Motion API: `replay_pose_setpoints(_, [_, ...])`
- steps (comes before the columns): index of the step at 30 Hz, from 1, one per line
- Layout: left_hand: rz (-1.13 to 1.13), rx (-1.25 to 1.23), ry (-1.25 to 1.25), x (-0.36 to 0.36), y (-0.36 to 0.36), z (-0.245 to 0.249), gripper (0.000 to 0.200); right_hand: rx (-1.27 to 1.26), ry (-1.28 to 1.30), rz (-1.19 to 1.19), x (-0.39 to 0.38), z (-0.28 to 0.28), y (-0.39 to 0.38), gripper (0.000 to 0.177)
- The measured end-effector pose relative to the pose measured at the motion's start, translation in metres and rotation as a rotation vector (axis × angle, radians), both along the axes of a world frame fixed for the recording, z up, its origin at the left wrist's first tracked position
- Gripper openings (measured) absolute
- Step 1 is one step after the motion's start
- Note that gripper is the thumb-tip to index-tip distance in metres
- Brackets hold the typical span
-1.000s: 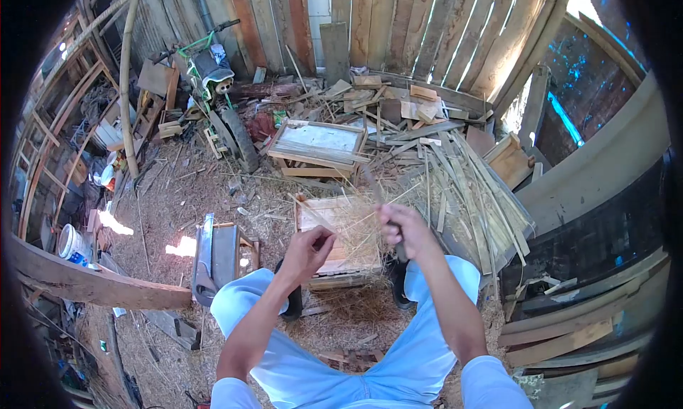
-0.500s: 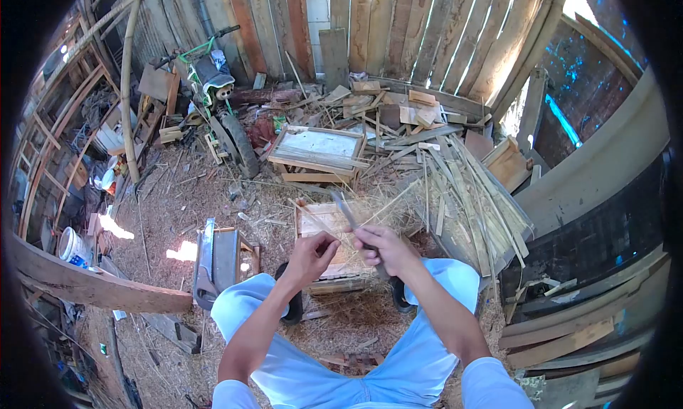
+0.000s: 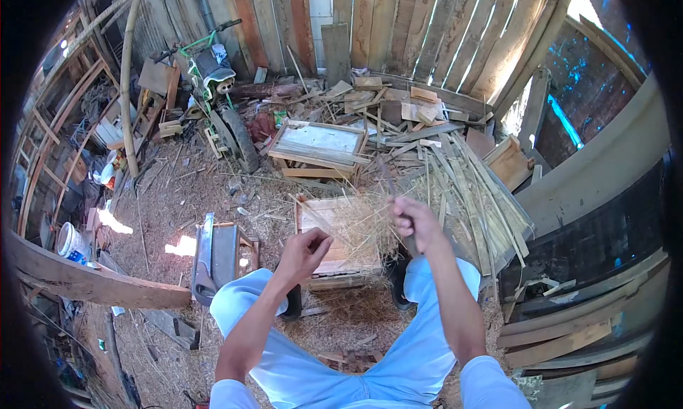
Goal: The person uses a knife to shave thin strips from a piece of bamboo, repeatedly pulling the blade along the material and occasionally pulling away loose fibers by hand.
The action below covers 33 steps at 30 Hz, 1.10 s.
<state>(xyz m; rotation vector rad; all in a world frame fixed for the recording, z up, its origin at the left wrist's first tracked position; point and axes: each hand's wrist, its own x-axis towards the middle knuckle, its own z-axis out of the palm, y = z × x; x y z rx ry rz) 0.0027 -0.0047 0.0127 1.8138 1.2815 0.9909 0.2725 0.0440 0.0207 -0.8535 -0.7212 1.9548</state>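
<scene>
My right hand (image 3: 418, 225) is wrapped round the handle of a knife (image 3: 388, 179), whose blade points up and away from me. The fingers of my left hand (image 3: 304, 256) are pinched together on a thin bamboo strip (image 3: 310, 213) that runs up and to the left; its outline is faint. Below and between my hands sits a low wooden box (image 3: 331, 249) with a slatted top, partly under fine shavings (image 3: 359, 220). The hands are well apart, and the blade is not touching the strip.
Split bamboo strips (image 3: 473, 195) lie on a board to the right. A wooden frame (image 3: 313, 140) with thin sticks on it and a scrap wood pile (image 3: 398, 107) are ahead. A small motorbike (image 3: 224, 110) stands back left. A handsaw (image 3: 205, 259) leans beside a stool at my left knee.
My right hand has swung outward to the right and slightly up with the knife, away from the left hand. The left hand has shifted slightly and stays pinched.
</scene>
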Motion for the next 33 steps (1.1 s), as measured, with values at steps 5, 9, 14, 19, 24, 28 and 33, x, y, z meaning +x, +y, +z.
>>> replay_pose_setpoints(5, [-0.006, 0.019, 0.044, -0.002, -0.004, 0.001, 0.014, -0.001, -0.015, -0.1, 0.007, -0.002, -0.003, 0.026])
replay_pose_setpoints(9, [-0.007, 0.084, 0.02, 0.005, -0.001, -0.003, 0.014, -0.045, 0.009, 0.059, -0.024, -0.011, -0.02, 0.026])
replay_pose_setpoints(14, [-0.018, 0.11, 0.049, -0.001, -0.003, 0.006, 0.013, -0.076, -0.003, 0.033, -0.019, -0.019, -0.008, 0.025])
replay_pose_setpoints(19, [-0.025, 0.023, 0.059, -0.005, -0.004, 0.011, 0.01, -0.096, 0.17, -0.089, 0.027, -0.001, 0.009, 0.024])
replay_pose_setpoints(24, [-0.037, 0.068, 0.073, -0.008, -0.006, 0.009, 0.011, -0.05, 0.137, -0.244, 0.061, -0.013, 0.024, 0.021])
replay_pose_setpoints(28, [0.129, 0.085, 0.0, -0.033, -0.002, 0.004, 0.013, 0.127, 0.044, -0.493, 0.089, -0.002, 0.022, 0.018])
replay_pose_setpoints(33, [0.115, 0.016, 0.04, -0.011, 0.01, -0.002, 0.014, 0.136, -0.058, -0.197, 0.014, 0.0, -0.008, 0.036])
